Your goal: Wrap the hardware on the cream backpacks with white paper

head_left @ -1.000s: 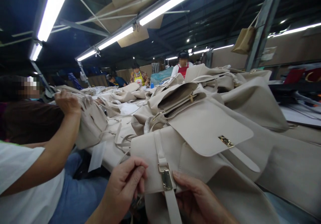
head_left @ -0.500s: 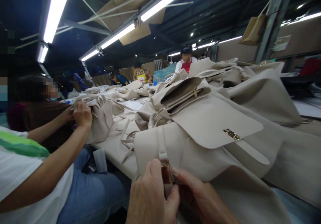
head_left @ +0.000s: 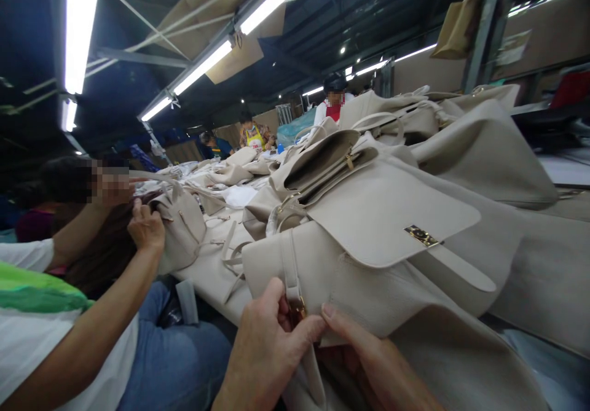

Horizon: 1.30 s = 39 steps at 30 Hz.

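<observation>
Among heaped beige bags [head_left: 396, 202], a flapped bag [head_left: 316, 266] is held nearest the camera. Its edge is gripped by the half-closed right hand [head_left: 369, 352], fingers hidden beneath; by the pinched left hand [head_left: 271, 340], its metal clasp [head_left: 300, 306] is held.

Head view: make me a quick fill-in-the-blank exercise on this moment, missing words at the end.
1. The wearer's left grip is at the near clasp; the right grip touches the near flap to the clasp's ____ in the picture.
2. The neighbouring clasp, on the next flap, is coloured ____.
3. The co-worker's jeans at lower left are ____.
4. Left of the red apron, the other bright apron is ____.

Missing words: right; gold; blue; yellow.
</observation>
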### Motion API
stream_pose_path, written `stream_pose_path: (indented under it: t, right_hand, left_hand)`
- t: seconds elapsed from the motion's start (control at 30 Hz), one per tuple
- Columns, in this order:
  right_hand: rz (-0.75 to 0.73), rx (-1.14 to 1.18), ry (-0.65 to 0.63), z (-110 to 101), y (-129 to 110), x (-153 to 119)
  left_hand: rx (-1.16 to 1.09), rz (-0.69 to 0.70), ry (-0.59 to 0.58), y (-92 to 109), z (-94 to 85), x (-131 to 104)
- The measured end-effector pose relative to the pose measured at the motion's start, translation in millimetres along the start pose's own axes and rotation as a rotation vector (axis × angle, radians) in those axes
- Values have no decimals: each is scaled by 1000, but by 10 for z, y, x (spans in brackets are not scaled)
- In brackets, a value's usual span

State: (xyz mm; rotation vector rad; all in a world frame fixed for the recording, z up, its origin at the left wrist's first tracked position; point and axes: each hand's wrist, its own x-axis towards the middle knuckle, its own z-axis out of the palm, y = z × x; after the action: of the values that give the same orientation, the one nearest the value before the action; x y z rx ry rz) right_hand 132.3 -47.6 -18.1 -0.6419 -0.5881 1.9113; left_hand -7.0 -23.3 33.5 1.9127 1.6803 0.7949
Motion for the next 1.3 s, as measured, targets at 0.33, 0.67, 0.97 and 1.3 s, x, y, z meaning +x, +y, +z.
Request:
stream_pose_path:
  t: [0.33, 0.67, 0.97, 1.3]
  right_hand:
    - [57, 84, -68, 39, -36, 26]
    - [16, 4, -55, 15, -33, 53]
    - [-10, -9, 0, 48, -25, 75]
    - [-14, -19, -4, 26, -7, 111]
  left_hand:
    - [-365, -100, -243, -141, -1, 22]
    - [-611, -146, -371, -210, -10, 110]
    - [-512, -71, -345, -194, -45, 69]
    - [-605, -163, -346, -236, 49, 166]
